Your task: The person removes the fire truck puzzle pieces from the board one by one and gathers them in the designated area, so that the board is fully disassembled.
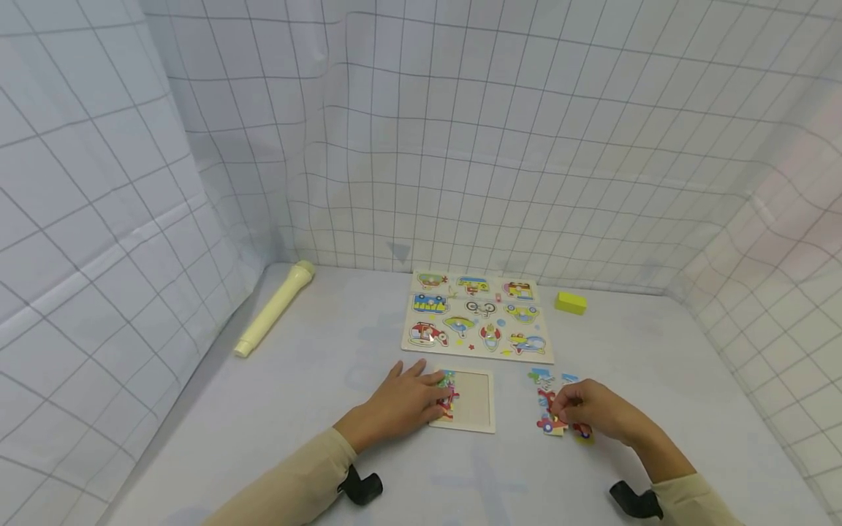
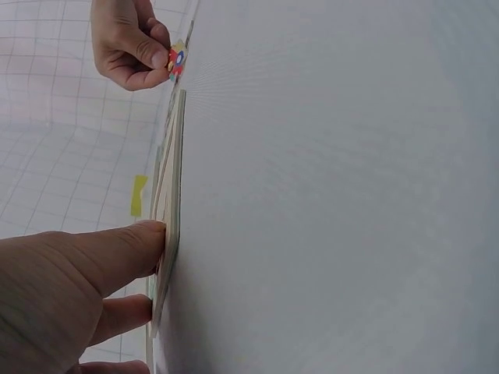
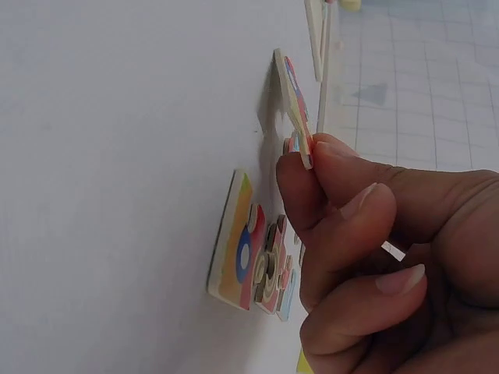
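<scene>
A small wooden puzzle tray lies on the table, with colourful jigsaw pieces fitted along its left side and bare wood to the right. My left hand rests on the tray's left edge, fingers spread and fairly straight; its thumb presses the near rim. Right of the tray, my right hand pinches a jigsaw piece between thumb and index finger, the piece tilted up off the table at one end. Several loose jigsaw pieces showing red and a blue wheel lie beneath and beside this hand.
Behind the tray lies a larger wooden peg board with vehicle pictures. A yellow block sits at its right. Far left is a cream-coloured tube. Gridded white curtains enclose the table's back and sides.
</scene>
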{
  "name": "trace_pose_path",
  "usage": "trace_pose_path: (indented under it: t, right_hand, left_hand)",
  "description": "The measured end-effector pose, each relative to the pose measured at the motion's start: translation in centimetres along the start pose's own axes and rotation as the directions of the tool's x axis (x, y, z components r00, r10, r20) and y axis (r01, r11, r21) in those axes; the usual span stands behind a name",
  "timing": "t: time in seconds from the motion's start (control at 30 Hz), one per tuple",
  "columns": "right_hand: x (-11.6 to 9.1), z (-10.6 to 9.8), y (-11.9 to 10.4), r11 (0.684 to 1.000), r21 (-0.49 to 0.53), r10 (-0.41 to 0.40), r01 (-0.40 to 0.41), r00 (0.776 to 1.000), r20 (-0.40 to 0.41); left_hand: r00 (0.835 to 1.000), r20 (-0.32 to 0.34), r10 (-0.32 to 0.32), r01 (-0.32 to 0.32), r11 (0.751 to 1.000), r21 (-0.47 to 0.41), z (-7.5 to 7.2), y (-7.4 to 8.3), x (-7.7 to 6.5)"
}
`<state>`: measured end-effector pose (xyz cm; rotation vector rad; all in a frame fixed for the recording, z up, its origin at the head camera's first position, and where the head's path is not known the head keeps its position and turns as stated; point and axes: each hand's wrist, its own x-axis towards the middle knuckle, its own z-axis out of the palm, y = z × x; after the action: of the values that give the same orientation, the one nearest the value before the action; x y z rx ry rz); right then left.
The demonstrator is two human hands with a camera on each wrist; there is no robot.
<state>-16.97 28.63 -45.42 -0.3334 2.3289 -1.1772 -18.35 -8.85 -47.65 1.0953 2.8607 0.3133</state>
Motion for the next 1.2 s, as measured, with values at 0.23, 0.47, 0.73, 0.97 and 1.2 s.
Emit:
trace_pose_path:
  t: [0.23, 0.47, 0.73, 0.97, 1.2]
  right_hand:
    - [-0.2, 0.0, -0.1, 0.998, -0.066, 0.005, -0.008, 0.999, -0.041]
    - [0.3, -0.6, -1.1, 0.999, -0.012, 0.045, -0.046, 0.994, -0.102]
    - [1.4, -0.8, -2.9, 0.985, 0.172, 0.038, -0.016, 0.992, -0.123]
    - [3.2, 0.5, -4.8, 0.93, 0.368, 0.076, -0.016, 0.986, -0.15]
    - [5.6, 2.5, -6.3, 0.926, 0.377, 0.088, -0.039, 0.989, -0.115]
  left_hand:
    - [1.0, 0.003, -0.004, 0.004, 1.0, -0.004, 0.0, 0.2, 0.1]
    - [1.0, -0.009, -0.002, 0.002, 1.0, 0.002, 0.0, 0.2, 0.1]
    - [1.0, -0.015, 0.005, -0.004, 1.0, 0.01, 0.0, 0.3, 0.2]
    - [1.0, -0.001, 0.009, -0.009, 1.0, 0.011, 0.0, 0.4, 0.1]
    - [1.0, -0.003, 0.015, -0.015, 1.0, 0.011, 0.0, 0.3, -0.1]
